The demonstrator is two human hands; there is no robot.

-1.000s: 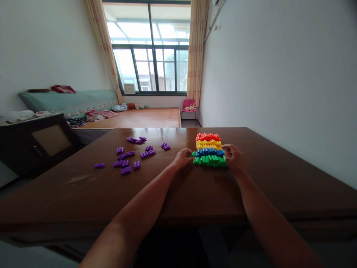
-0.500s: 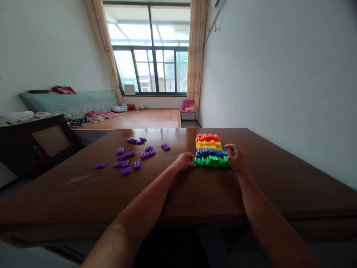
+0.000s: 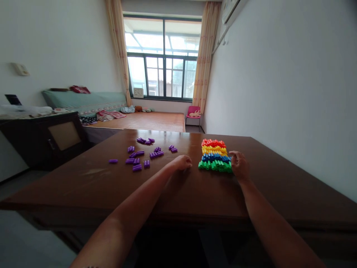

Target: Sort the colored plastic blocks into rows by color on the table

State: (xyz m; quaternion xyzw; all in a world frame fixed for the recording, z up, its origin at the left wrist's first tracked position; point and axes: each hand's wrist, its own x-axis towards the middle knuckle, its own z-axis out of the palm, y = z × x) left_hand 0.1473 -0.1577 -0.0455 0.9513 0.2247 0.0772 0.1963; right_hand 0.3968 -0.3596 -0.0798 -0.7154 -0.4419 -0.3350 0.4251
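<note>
Short plastic tubes lie in stacked colour rows on the right half of the table: red tubes (image 3: 213, 143) at the back, then yellow tubes (image 3: 214, 150), blue tubes (image 3: 215, 158) and green tubes (image 3: 214, 166) at the front. My right hand (image 3: 240, 166) rests at the right end of the blue and green rows, fingers apart, with its forefinger stretched out; its fingertips partly cover that end. Left of the rows, with a gap between, my left hand (image 3: 182, 162) is low over the table with curled fingers and nothing visible in them. Several purple tubes (image 3: 136, 161) lie scattered farther left.
The brown wooden table (image 3: 178, 193) reaches toward a bed (image 3: 156, 121). A dark cabinet (image 3: 41, 137) stands at the left, and a pink chair (image 3: 193, 110) is beyond the table's far edge. A white wall (image 3: 292, 82) runs along the right.
My left hand has come away from the left end of the green row and moved left. My right hand stays at the right end. The view has turned slightly left.
</note>
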